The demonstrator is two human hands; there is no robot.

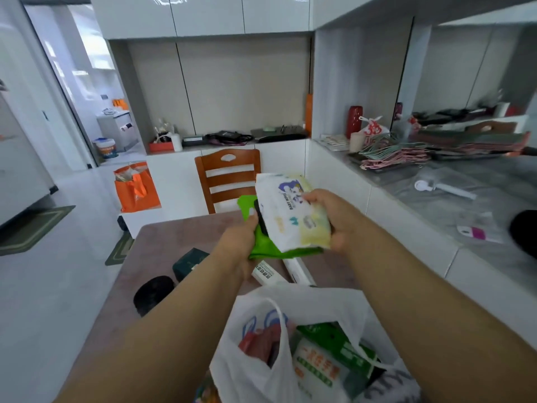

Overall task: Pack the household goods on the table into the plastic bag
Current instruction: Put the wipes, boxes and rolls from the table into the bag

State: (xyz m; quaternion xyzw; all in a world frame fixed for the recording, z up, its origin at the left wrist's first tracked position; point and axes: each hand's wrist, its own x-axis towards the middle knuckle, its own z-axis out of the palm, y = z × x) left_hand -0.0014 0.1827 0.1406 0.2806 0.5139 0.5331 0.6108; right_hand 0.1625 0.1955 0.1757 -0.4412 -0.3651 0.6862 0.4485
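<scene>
Both hands are raised above the desk [180, 237]. The right hand [334, 219] has its grip closed on a white and yellow wipes pack [293, 213]; the left hand [241, 242] pinches a green item [261, 245] beneath it, mostly covered by the pack, together with something dark that is too hidden to identify. The white plastic bag [255, 370] sits open at the near edge, cut off by the frame, holding a green-printed pack [319, 367]. A white tube [264, 274] lies half behind the left wrist.

White-and-yellow printed pack [293, 213]; green packet [261, 245]; perhaps mauve table [174, 237].
</scene>
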